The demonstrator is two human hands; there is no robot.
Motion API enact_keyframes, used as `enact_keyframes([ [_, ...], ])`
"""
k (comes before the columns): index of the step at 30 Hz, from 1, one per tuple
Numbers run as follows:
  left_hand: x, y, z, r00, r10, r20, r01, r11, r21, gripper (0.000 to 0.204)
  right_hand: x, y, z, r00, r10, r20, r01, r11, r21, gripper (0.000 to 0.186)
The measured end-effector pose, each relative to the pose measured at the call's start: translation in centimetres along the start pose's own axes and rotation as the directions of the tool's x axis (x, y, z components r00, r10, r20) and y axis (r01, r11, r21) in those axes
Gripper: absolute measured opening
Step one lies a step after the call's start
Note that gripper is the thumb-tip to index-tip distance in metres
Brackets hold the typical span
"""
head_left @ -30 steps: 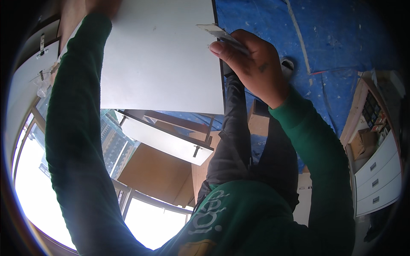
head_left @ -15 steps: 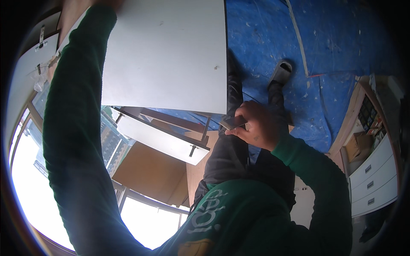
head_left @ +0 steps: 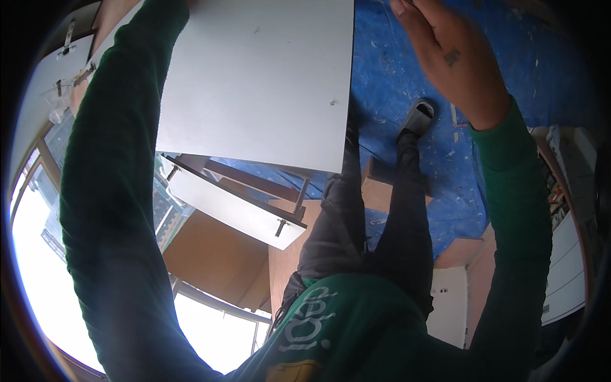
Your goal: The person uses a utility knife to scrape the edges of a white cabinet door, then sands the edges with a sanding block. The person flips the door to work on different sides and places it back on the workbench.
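A large white panel (head_left: 254, 83) lies before me. My left arm stretches along its left side, and only a sliver of my left hand (head_left: 194, 4) shows at the top edge, its fingers hidden. My right hand (head_left: 449, 60) is raised to the right of the panel's right edge, apart from it. Its fingers are bent together and partly cut off by the top edge; what they hold is hardly visible. Below the panel's near edge is a white door or drawer front (head_left: 232, 207) with dark metal hinges.
A blue sheet (head_left: 445, 172) covers the floor, with a wooden block (head_left: 379, 184) between my legs. My slippered foot (head_left: 419, 118) rests on the sheet. Brown board (head_left: 219, 254) leans near the bright window at left. White drawers (head_left: 563, 274) stand at far right.
My right hand has moved up and away from my lap, toward the top edge; the small flat piece it held there is no longer clearly visible. My left arm has stayed nearly in place.
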State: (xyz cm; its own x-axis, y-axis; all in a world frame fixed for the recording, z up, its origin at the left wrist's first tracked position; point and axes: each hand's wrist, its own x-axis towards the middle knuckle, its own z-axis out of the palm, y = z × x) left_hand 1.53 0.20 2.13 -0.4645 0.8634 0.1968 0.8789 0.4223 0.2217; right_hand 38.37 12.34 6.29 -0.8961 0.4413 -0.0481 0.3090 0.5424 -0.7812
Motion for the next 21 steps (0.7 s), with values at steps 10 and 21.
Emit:
enact_keyframes([
  [10, -0.4, 3.3, -1.0, 0.980, -0.194, 0.047, 0.199, 0.947, -0.251, 0.063, -2.9, 0.6, 1.8, 0.935, -0.310, 0.175, 0.344, 0.913, -0.221, 0.024],
  [21, -0.4, 1.4, -0.5, 1.000, 0.012, -0.019, -0.012, 1.000, 0.021, 0.036, -9.5, -2.7, 3.4, 0.957, -0.231, 0.178, 0.228, 0.973, 0.039, 0.021],
])
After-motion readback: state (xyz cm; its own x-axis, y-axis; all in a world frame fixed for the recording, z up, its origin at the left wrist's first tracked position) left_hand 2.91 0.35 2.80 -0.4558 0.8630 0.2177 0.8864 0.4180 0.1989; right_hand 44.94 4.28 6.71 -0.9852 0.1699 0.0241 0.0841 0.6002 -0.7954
